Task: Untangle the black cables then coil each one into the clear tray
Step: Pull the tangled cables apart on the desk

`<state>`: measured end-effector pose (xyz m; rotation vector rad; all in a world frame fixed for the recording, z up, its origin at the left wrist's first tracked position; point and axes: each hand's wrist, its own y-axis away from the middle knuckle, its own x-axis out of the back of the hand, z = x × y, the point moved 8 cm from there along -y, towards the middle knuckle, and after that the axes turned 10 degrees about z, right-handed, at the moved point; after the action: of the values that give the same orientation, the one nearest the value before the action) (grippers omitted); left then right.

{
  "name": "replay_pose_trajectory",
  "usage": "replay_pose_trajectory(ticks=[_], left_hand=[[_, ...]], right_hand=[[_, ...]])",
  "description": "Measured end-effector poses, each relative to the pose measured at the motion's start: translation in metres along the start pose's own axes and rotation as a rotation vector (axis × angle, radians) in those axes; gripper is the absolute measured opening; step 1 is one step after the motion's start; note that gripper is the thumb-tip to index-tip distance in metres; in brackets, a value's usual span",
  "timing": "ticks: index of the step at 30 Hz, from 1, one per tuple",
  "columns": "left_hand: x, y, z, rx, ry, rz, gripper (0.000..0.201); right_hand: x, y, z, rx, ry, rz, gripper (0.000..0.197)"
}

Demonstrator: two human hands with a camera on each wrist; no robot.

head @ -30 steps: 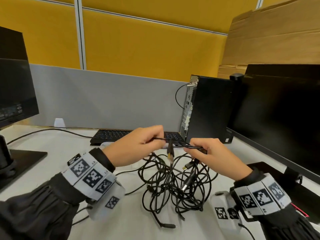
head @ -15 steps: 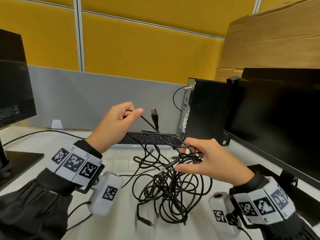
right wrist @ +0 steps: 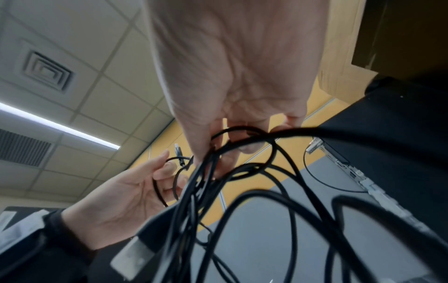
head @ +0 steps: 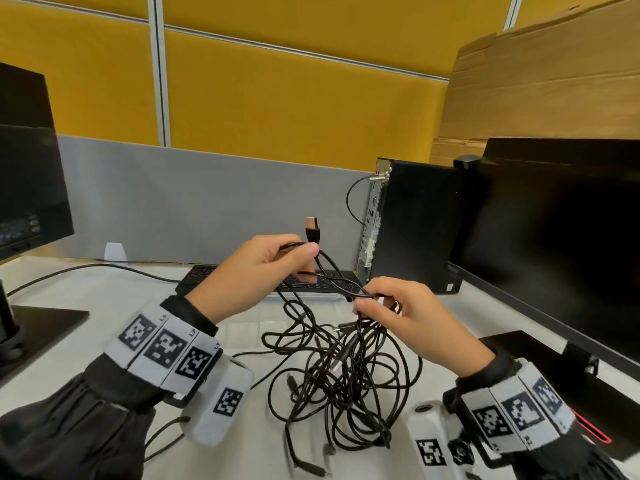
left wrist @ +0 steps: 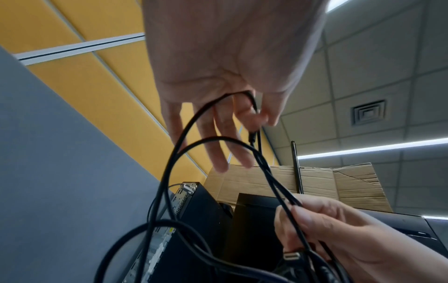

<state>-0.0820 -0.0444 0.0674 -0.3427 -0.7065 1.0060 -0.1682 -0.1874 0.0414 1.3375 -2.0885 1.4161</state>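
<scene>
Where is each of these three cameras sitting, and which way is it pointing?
Head: worn on the head, facing forward and down at the desk; shows left hand, right hand, both sleeves and the black cables.
Left wrist: under that wrist, looking up along the palm to the ceiling; both hands show.
Right wrist: likewise under its wrist, looking up; both hands show.
Shared: all three see the cables, both hands and the USB plug.

- Bare white tabletop is left open at nine o'clock of the tangled black cables.
- Twelve o'clock is blocked by a flat black keyboard.
- Two o'clock is closed by an upright black computer tower and a large dark monitor.
</scene>
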Motion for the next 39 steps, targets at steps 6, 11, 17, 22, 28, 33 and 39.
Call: replay_pose_trajectory(ticks=[6,11,17,22,28,33,39], left_hand=[[-0.018,0.008,0.004,0.073,0.099,-0.142,0.037],[-0.047,0.024,-0.013,0.123,0.013,-0.067,0.055],[-0.049,0.022,-0.017,0.137,0.013,0.043,0.051],[-0.048,0.020,-0.024,0.228,0.161,-0.092,0.055],[-0.045,0.023,-0.029,0.285,0.229,-0.193,0.051],[-0.045,0.027,-0.030,0.284,0.270,-0.190,0.047],[-0.041,0.025,-0.043,0.305,0.204,-0.192,0.038]], right_hand=[[-0.004,-0.001,-0.001,-0.039,-0.135,0.040,0.011],[-0.007,-0.003,-0.006,-0.038,-0.133,0.094,0.012],[-0.014,-0.004,-0.009,-0.095,-0.073,0.074,0.011],[-0.012,-0.004,-0.005,-0.147,-0.205,0.068,0.008],[-0.015,-0.004,-0.008,-0.102,-0.383,0.013,0.011],[-0.016,-0.004,-0.008,-0.215,-0.546,-0.180,0.015],[0.020,-0.027,-0.005,-0.167,-0.447,0.235,0.016]])
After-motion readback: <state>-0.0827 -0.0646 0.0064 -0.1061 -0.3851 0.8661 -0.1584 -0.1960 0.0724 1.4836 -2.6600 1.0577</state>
